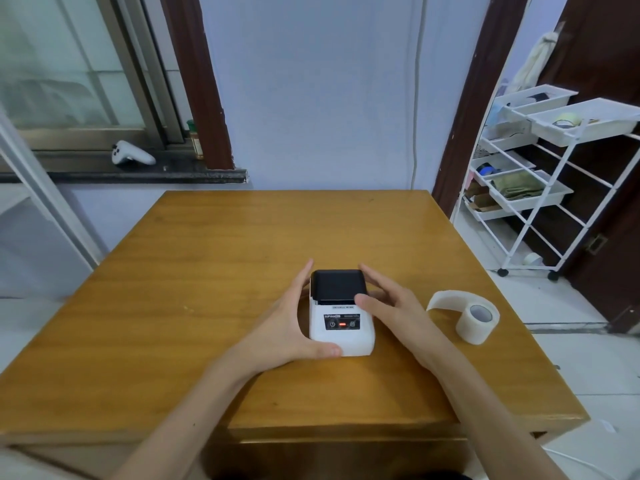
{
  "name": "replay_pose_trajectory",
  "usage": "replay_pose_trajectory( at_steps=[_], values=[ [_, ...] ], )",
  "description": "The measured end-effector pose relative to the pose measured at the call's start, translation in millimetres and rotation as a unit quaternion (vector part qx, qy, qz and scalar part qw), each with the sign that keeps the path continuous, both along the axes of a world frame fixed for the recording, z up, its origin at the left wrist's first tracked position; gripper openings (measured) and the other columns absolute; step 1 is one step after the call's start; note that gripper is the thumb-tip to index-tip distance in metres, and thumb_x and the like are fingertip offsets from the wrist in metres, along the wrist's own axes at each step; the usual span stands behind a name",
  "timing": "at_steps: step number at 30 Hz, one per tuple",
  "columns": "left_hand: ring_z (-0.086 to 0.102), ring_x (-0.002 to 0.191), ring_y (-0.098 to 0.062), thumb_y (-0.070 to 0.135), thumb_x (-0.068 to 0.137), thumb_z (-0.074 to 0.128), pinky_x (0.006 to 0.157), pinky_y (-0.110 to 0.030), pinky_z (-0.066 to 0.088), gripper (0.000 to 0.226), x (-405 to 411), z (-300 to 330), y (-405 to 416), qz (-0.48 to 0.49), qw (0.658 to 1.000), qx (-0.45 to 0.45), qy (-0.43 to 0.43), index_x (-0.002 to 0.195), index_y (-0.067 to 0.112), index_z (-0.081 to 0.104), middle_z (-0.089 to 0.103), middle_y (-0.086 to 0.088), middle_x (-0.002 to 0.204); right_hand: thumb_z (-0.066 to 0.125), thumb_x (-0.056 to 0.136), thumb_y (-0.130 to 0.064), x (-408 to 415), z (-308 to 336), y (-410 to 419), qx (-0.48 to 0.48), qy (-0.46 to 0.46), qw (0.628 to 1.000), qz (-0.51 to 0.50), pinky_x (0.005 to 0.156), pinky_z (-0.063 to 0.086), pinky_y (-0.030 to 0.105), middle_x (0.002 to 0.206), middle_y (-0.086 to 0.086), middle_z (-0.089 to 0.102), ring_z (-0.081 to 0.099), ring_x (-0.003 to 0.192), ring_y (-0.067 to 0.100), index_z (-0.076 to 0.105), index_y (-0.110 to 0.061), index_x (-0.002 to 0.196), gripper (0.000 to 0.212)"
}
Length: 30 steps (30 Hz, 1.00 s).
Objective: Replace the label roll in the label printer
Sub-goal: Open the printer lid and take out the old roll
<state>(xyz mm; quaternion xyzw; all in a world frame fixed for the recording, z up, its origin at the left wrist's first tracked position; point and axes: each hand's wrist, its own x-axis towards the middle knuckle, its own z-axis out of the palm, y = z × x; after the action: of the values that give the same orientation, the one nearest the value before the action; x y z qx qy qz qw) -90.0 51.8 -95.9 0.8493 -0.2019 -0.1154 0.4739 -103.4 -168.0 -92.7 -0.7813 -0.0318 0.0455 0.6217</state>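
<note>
Label printer (341, 315): small white body with a black lid (338, 286) at the far end, lid down and flush; a dark control strip with a small red mark faces the person. It sits flat near the middle of the counter (207, 265), towards the near edge, square to the person, which puts it within easy reach of both arms. Left hand (294, 323): spread and cupped against the printer's left side, fingers running along the lid's left edge and thumb wrapped round the near left corner of the body; it grips the printer loosely, seemingly to keep it from sliding. Right hand (388, 306): open and relaxed, fingers laid over the lid's right edge and thumb resting at the lid's front seam; it carries nothing, and its placement suggests it is about to lift or release the lid, though whether it is pressing a catch cannot be told. Label roll (478, 318): white, lying on its side on the counter well to the right of the printer, core hole facing the person, a loose tail curling off to its left. It lies apart from both hands, probably parked there until the compartment is open. Whether it is the new roll or the spent one cannot be told.
</note>
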Motion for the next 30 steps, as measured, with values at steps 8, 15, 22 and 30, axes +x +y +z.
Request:
replay_pose_trajectory(
  at_steps=[8,15,22,30],
  values=[
    [0.024,0.144,0.004,0.064,0.046,0.090,0.122,-0.043,0.024,0.128,0.7,-1.7,-0.3,-0.007,1.000,-0.021,-0.004,0.134,0.073,-0.003,0.026,0.024,0.156,0.061,0.089,-0.047,8.9,5.9,7.4,0.041,-0.007,0.997,-0.071,0.071,0.061,0.029,0.107,-0.005,0.076,0.072,0.093,0.011,0.066,-0.032,0.125,0.038],
    [0.028,0.136,0.017,0.041,0.055,0.094,0.109,-0.018,0.027,0.127,-0.1,-1.7,-0.5,-0.009,0.999,-0.033,-0.004,0.125,0.082,-0.004,0.027,0.043,0.143,0.044,0.086,-0.070,30.9,26.3,25.4,-0.010,0.034,0.991,-0.129,0.071,0.059,0.045,0.089,0.011,0.074,0.068,0.069,0.025,0.071,-0.022,0.095,0.055],
    [0.029,0.139,0.011,0.044,0.054,0.093,0.114,-0.029,0.029,0.127,-0.6,-0.8,-1.1,-0.006,1.000,-0.027,-0.012,0.129,0.079,-0.003,0.029,0.040,0.146,0.042,0.081,-0.079,49.3,39.7,30.2,0.003,0.156,0.976,-0.151,0.068,0.053,0.033,0.095,0.013,0.074,0.069,0.082,0.024,0.071,-0.015,0.098,0.072],
    [0.028,0.143,0.002,0.053,0.053,0.091,0.119,-0.044,0.028,0.131,-2.9,-0.3,-1.3,0.001,1.000,-0.009,-0.021,0.138,0.070,-0.006,0.027,0.029,0.155,0.053,0.089,-0.059,21.9,21.7,30.2,0.018,-0.043,0.974,-0.221,0.080,0.052,0.024,0.101,-0.007,0.066,0.064,0.090,0.003,0.060,-0.020,0.108,0.044]
  ],
)
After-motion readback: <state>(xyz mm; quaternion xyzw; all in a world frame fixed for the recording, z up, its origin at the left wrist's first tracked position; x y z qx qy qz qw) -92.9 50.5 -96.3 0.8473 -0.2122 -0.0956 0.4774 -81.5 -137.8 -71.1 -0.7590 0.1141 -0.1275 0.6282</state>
